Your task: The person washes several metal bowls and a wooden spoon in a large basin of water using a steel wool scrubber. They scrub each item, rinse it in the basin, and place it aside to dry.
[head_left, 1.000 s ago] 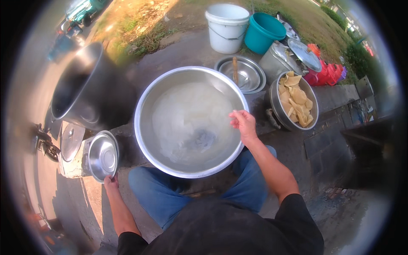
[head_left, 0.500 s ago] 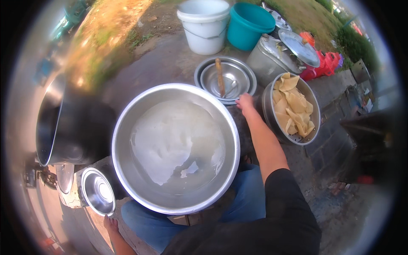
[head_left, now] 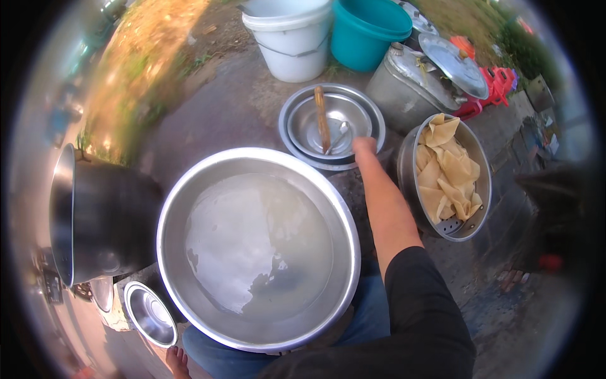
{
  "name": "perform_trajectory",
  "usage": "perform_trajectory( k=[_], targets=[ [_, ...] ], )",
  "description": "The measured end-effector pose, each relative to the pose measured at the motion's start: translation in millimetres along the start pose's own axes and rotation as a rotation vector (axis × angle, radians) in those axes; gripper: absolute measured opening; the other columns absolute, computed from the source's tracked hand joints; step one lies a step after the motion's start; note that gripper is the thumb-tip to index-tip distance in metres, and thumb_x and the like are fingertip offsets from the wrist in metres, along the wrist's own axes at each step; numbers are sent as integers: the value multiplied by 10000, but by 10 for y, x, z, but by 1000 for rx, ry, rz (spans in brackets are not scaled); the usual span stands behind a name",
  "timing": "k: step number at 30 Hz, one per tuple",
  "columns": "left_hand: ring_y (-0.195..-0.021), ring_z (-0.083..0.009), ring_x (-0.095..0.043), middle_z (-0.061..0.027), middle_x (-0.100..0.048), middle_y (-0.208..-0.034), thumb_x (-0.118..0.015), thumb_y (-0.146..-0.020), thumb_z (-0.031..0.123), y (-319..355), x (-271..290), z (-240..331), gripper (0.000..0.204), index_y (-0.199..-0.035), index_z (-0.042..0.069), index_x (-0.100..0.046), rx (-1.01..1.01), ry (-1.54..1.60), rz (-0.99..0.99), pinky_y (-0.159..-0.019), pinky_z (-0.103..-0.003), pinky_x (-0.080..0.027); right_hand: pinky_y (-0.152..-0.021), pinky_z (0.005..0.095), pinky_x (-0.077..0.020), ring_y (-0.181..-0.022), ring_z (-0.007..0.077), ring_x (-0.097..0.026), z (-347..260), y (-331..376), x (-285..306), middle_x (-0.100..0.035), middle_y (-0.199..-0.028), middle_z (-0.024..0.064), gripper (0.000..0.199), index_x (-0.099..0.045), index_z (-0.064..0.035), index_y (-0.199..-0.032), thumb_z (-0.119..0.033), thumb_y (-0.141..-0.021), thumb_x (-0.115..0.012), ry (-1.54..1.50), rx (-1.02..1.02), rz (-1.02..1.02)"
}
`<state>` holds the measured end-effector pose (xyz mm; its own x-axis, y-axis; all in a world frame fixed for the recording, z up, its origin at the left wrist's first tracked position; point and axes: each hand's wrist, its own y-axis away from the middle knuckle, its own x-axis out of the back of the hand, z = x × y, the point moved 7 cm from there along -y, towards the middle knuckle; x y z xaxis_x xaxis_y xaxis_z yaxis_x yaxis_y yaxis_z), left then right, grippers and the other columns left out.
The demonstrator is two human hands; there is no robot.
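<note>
A large metal basin of cloudy water stands in front of me over my knees. Beyond it, a small metal bowl is nested in a wider metal basin. A wooden stick leans in the bowl beside what looks like a metal spoon. My right hand is closed at the bowl's near right rim; its fingertips are hidden. At the lower left, my left hand is partly in view, fingers apart and holding nothing, just below a shiny metal bowl.
On the right, a perforated metal pot holds folded tan sheets. Behind are a white bucket, a teal bucket and a lidded metal container. A tall dark pot stands at the left.
My right hand has moved from the outer basin's rim to the inner bowl's. My left hand has dropped away from the shiny bowl. The view has shifted.
</note>
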<state>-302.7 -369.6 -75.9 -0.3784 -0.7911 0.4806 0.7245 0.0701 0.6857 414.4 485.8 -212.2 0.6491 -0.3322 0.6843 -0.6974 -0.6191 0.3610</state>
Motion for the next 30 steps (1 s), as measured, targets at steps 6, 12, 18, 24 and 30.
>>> perform_trajectory(
  k=[6,12,18,24,30],
  targets=[
    [-842,-150,-542,4,-537,-913,-565,-887,309,228,-25,15,280,-1122,169,-501,28,22,128,-658,-319,-404,-566,338,-522,-789,235,-684,-370,817,233,-659,-886,164,215,-633,31,-947,-97,-776,-617,-118,-121,-357],
    [-905,-198,-589,-81,-601,-979,-577,-891,228,23,535,235,323,-1149,36,-588,-369,-134,417,-759,-336,-468,-522,328,-542,-707,241,-669,-209,873,267,-656,-930,167,278,-610,46,-1019,-85,-774,-621,-353,-135,-303],
    [-1054,-233,-581,-136,-598,-1183,-567,-922,132,632,-87,1361,384,-1252,-59,-525,-798,67,512,-918,-338,-464,-484,318,-505,-620,202,-599,-661,1252,790,-626,-840,144,232,-564,46,-920,-98,-753,-634,-524,80,-239],
    [-1054,-184,-602,-112,-645,-1137,-558,-927,76,3279,-2654,2908,360,-1280,8,-529,-1253,122,-253,-933,-309,-460,-501,311,-447,-588,130,-559,-1232,1985,1430,-581,-636,76,198,-565,46,-760,-140,-750,-632,-618,404,-331],
    [-1322,-299,-402,-233,-419,-1409,-699,-801,124,4244,-4654,3054,843,-1474,-4,-208,-1005,-11,-909,-1025,-384,-386,-589,303,-444,-600,76,-502,-1096,3000,2000,-609,-644,25,203,-611,58,-759,-144,-771,-600,-487,638,-477]
  ],
)
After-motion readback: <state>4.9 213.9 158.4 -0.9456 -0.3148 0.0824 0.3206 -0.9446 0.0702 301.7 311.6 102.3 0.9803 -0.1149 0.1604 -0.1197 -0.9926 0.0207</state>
